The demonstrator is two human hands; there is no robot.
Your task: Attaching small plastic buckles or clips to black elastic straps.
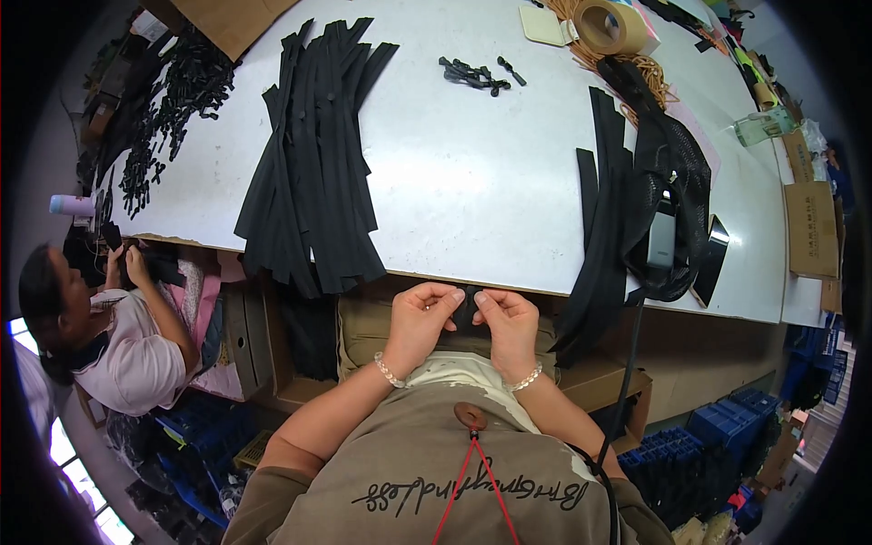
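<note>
At the table's near edge, my left hand (422,313) and my right hand (505,325) are close together, each with thumb and fingertips pinched. Between them is a black zipper strip (467,309), mostly hidden by the fingers. To the left, a thick bundle of long black zipper strips (313,163) lies across the table, its ends hanging over the edge. A smaller bundle of black strips (595,245) hangs over the edge on my right. Several small black zipper pulls (474,74) lie farther back on the white table (472,182).
A large heap of black pulls (191,82) covers the far left. On the right are a black mesh bag (672,173) with a device, a phone (713,259), a tape roll (610,25) and a bottle (763,127). A co-worker (118,327) sits at the left. A black cable (627,381) runs beside my right arm.
</note>
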